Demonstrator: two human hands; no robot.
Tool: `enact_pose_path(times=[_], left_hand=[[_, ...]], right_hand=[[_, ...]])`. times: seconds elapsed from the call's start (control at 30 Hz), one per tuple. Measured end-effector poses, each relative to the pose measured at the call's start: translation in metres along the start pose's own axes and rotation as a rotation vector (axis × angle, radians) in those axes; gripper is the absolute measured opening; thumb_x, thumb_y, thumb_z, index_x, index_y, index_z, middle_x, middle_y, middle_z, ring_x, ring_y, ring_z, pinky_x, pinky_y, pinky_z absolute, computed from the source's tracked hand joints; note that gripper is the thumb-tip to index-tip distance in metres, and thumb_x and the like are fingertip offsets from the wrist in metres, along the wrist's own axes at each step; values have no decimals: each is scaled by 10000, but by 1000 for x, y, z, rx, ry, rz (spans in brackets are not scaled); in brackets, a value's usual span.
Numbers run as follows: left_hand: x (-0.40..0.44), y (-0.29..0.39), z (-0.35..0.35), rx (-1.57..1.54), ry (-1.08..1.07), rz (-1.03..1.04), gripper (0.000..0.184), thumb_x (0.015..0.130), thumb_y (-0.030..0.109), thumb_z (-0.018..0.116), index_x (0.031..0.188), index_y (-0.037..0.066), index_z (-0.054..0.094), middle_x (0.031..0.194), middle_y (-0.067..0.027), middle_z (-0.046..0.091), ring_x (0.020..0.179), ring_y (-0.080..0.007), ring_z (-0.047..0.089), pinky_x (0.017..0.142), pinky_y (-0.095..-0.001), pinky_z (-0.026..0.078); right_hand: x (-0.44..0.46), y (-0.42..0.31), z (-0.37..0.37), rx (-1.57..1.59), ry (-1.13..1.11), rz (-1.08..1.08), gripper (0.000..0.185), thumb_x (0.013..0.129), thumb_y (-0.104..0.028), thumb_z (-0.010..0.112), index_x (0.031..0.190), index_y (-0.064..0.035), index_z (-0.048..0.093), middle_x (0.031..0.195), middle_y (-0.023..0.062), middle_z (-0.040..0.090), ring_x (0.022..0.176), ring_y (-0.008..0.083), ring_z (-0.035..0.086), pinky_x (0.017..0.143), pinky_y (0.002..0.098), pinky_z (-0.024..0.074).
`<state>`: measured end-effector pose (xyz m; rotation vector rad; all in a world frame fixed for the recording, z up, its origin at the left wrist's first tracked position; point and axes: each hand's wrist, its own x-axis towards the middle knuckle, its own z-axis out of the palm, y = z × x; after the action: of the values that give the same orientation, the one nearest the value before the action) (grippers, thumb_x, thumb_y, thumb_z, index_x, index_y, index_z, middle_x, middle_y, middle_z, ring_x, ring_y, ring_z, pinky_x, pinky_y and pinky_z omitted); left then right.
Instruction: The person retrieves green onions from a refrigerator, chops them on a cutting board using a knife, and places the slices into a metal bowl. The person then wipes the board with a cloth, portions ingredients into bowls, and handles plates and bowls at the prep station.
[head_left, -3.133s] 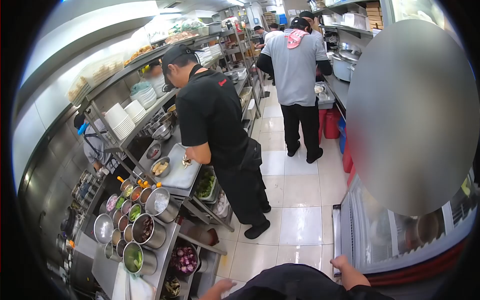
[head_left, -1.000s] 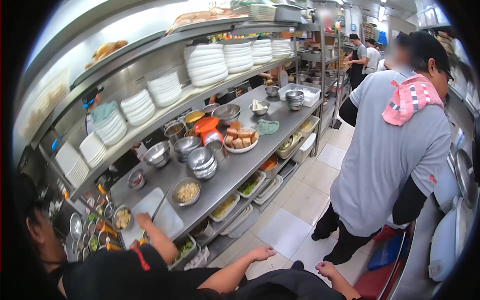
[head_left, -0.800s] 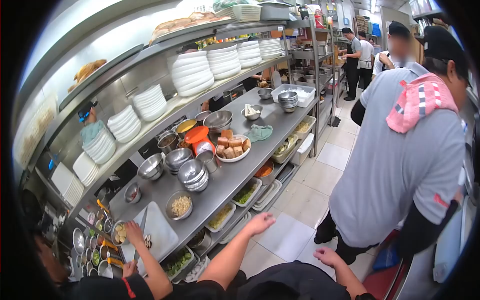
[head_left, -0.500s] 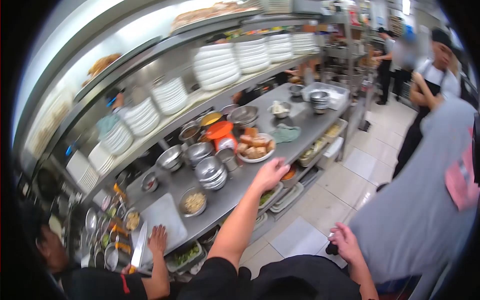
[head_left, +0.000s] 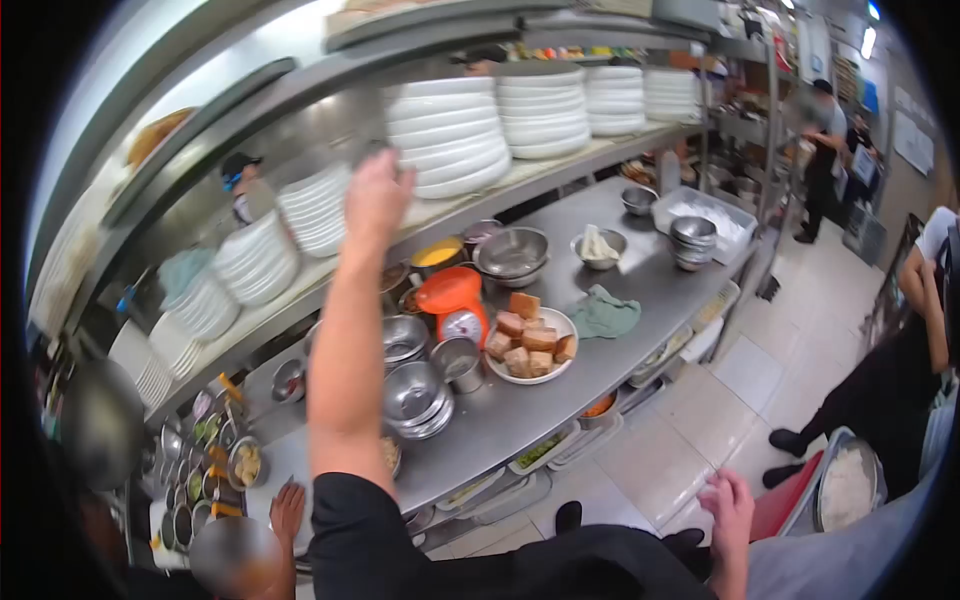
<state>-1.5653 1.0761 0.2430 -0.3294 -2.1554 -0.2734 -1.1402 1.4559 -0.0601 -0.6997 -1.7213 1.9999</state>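
Note:
My left hand [head_left: 380, 195] is raised at the shelf, its slightly blurred fingers loosely bent and apart. It is at the left edge of a tall stack of white plates [head_left: 447, 140], in front of a shorter stack [head_left: 318, 212]; whether it touches either cannot be told. I see nothing held in it. My right hand [head_left: 728, 498] hangs low over the floor, open and empty, fingers slightly curled. Below the shelf, the steel counter [head_left: 500, 415] carries metal bowls [head_left: 415, 395], an orange item [head_left: 450, 292] and a white bowl of browned blocks [head_left: 530, 345].
At the lower left, a co-worker's hand [head_left: 287, 510] rests on a cutting board [head_left: 262, 492], beside small metal containers. A green cloth [head_left: 603, 314] lies on the counter. At the right, a person [head_left: 870, 385] stands near a tray of white contents [head_left: 848, 490].
My left hand has risen from over the counter's front edge to the plate shelf. My right hand stays low. The view has swung, and the person in grey has mostly left it at the right.

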Motion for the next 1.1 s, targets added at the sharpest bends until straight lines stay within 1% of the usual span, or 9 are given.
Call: enact_pose_path(times=[0.17,0.3,0.4,0.53,0.73,0.87,1.0,1.07,1.1], left_hand=[[107,0,24,182,107,267,547,904,312,673,1385,81,554,1393,-199,568,1312,-370,515,1093,-423,426],[156,21,31,395,-116,212,711,921,320,649,1538,122,357,1578,-195,354,1438,-368,369,1149,-452,381],[181,26,33,434,-275,289,512,887,272,666,1329,40,551,1290,-217,617,1215,-388,580,1011,-467,472],[192,22,29,210,-268,359,305,835,222,680,1015,-18,631,898,-168,703,875,-325,673,817,-441,500],[219,15,27,156,-407,144,280,807,196,681,938,-20,562,770,-128,560,723,-188,521,711,-361,447],[213,51,32,377,-197,76,305,818,170,699,1005,-26,560,854,-164,593,773,-260,569,750,-382,463],[182,37,30,751,145,320,394,866,168,735,1167,-24,569,1080,-193,628,941,-363,604,829,-422,480],[152,74,19,711,23,-74,397,890,143,720,1222,-15,569,1160,-200,616,1007,-366,602,864,-397,490],[130,52,2,763,173,117,394,898,116,722,1244,-1,576,1193,-201,612,1038,-349,606,908,-387,491]], right_hand=[[79,-29,81,-367,-293,-270,282,905,-133,700,1147,0,645,1049,110,669,899,177,669,787,311,543],[118,-52,136,-549,-439,-448,282,881,-145,732,1121,-13,665,1066,117,663,887,202,675,783,310,539],[151,-33,143,-637,-480,-464,345,878,-232,749,1143,-26,675,1089,129,654,928,240,683,795,363,565],[206,-10,137,-628,-521,-219,358,893,-261,736,1147,-16,674,1062,147,673,917,239,684,798,359,562],[332,7,148,-487,-648,-15,410,932,-315,702,1164,20,661,987,112,721,900,177,686,812,319,547],[456,25,177,-251,-708,103,442,947,-341,684,1181,31,645,949,87,706,860,152,672,776,303,537],[577,34,235,-99,-620,200,531,950,-394,673,1264,24,578,958,79,679,786,158,654,696,304,525],[620,15,265,-160,-518,328,499,964,-422,649,1222,-7,548,1004,59,637,771,164,657,686,298,536],[638,9,278,-189,-465,391,485,971,-437,636,1202,-23,533,1026,49,616,763,168,658,681,295,542]])
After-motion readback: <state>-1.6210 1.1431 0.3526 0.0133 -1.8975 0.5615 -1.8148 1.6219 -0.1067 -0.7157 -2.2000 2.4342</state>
